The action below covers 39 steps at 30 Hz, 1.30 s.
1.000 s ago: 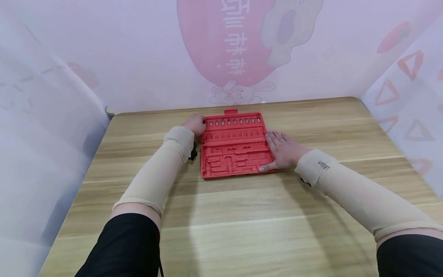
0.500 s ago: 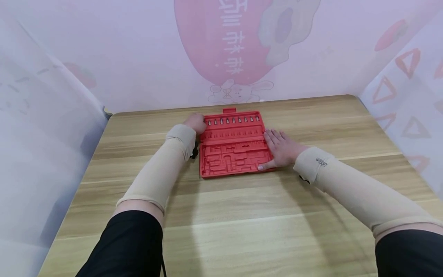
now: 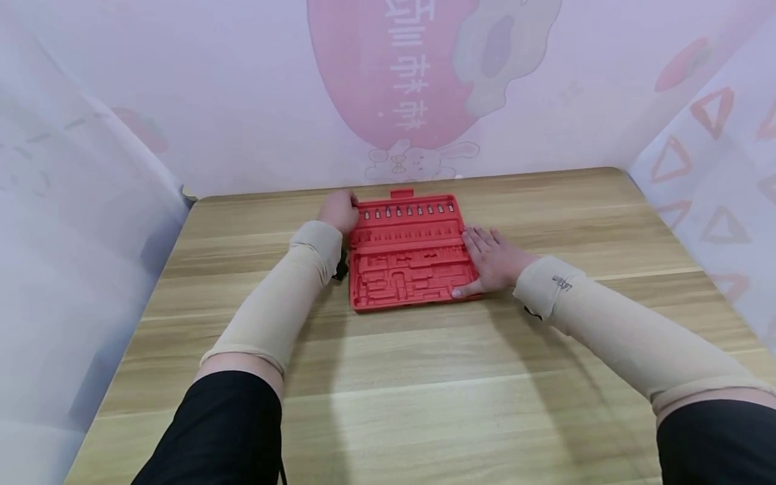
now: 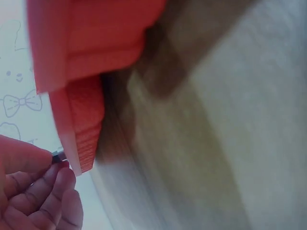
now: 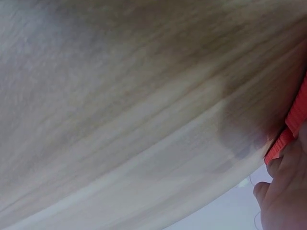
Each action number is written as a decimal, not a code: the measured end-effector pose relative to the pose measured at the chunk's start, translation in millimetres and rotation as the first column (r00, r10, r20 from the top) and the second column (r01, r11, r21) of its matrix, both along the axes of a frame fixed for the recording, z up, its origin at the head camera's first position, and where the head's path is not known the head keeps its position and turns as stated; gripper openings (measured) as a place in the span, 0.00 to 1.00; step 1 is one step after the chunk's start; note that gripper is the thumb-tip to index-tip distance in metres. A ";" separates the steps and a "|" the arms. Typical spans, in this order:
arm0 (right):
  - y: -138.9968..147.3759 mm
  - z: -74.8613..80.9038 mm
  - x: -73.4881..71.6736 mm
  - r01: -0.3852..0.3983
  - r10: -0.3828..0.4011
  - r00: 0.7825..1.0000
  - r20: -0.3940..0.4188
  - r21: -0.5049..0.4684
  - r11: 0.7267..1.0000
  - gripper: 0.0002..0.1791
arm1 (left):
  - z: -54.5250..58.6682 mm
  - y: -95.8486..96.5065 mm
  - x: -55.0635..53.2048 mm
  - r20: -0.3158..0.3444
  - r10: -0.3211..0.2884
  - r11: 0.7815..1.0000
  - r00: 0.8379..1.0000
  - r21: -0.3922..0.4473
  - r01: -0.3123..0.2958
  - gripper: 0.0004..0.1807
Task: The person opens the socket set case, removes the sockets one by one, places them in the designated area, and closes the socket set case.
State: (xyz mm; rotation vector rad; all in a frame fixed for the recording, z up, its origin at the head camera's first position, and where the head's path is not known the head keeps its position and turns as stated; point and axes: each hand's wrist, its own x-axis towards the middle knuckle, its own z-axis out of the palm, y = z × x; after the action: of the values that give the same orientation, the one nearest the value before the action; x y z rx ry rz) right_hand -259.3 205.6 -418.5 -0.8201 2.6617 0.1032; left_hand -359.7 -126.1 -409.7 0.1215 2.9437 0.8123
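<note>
A red plastic bit case (image 3: 412, 279) lies unfolded on the table, with a row of small metal bits (image 3: 409, 211) standing along its far half. At the far left corner is my left hand (image 3: 338, 211). In the left wrist view its thumb and fingers pinch one small metal bit (image 4: 58, 155), dark at one end and silvery at the other, close beside the case rim (image 4: 72, 143). My right hand (image 3: 494, 259) rests spread on the right edge of the case, fingers straight and thumb over the near corner. The right wrist view shows only part of that hand (image 5: 288, 191).
Moulded recesses fill the near half of the case, and a slotted strip runs below the row of bits. A latch tab (image 3: 402, 193) sticks out at the far edge. Wood-grain table (image 3: 412, 391) surrounds the case, with printed cloth walls (image 3: 254, 101) behind and at both sides.
My left hand has shifted slightly up and away from the case's left end, and a dark bit tip now shows at its fingers. The right hand stays in place.
</note>
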 end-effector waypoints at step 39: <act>1.1 -1.6 -2.5 0.014 -0.015 0.999 0.028 0.019 1.000 0.76 | 9.4 -45.5 15.7 0.189 0.113 0.917 0.975 0.359 -0.176 0.16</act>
State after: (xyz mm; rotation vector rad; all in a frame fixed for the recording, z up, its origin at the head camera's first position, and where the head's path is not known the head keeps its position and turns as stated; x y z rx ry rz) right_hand -261.8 206.7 -420.1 -0.7908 2.6357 0.1114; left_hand -343.9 -171.5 -400.3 -0.1370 2.6337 1.3302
